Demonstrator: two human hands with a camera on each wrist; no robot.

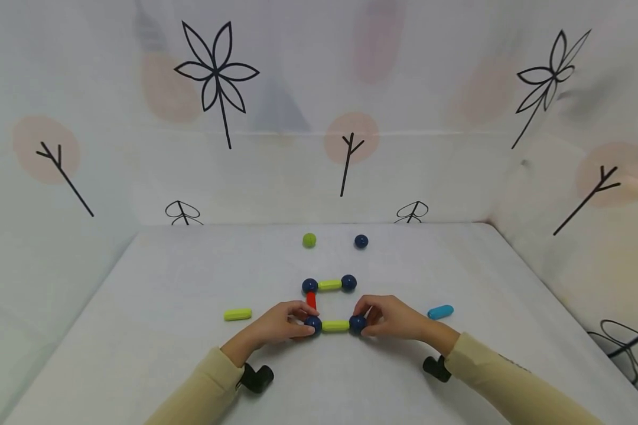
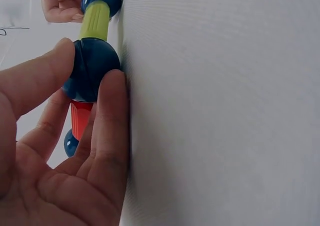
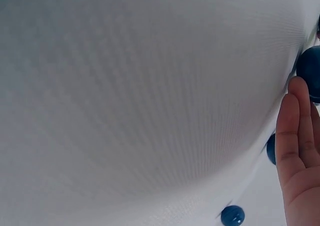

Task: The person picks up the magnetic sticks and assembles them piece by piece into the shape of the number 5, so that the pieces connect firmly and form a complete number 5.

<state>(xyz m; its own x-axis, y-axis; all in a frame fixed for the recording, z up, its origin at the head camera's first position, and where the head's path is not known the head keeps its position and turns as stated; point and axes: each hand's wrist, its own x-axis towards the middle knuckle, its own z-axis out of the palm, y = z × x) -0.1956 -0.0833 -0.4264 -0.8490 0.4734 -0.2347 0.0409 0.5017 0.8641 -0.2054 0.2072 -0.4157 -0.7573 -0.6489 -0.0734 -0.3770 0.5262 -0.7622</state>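
On the white table lies a three-sided toy frame of balls and rods. Its near-left navy ball (image 1: 313,325) is pinched between the thumb and fingers of my left hand (image 1: 279,323). My right hand (image 1: 393,319) holds the near-right navy ball (image 1: 357,324). A yellow-green rod (image 1: 335,326) joins these two balls. From the left ball a red rod (image 1: 311,300) runs back to the far-left navy ball (image 1: 310,286). Another yellow-green rod (image 1: 329,285) links that ball to the far-right navy ball (image 1: 348,283). In the left wrist view, the red rod (image 2: 81,120) shows behind the fingers.
A loose yellow-green rod (image 1: 237,314) lies left of the frame, a blue rod (image 1: 440,311) to the right. Toward the back edge sit a green ball (image 1: 309,240) and a navy ball (image 1: 361,241). Printed cloth walls (image 1: 276,177) surround the table (image 1: 165,277).
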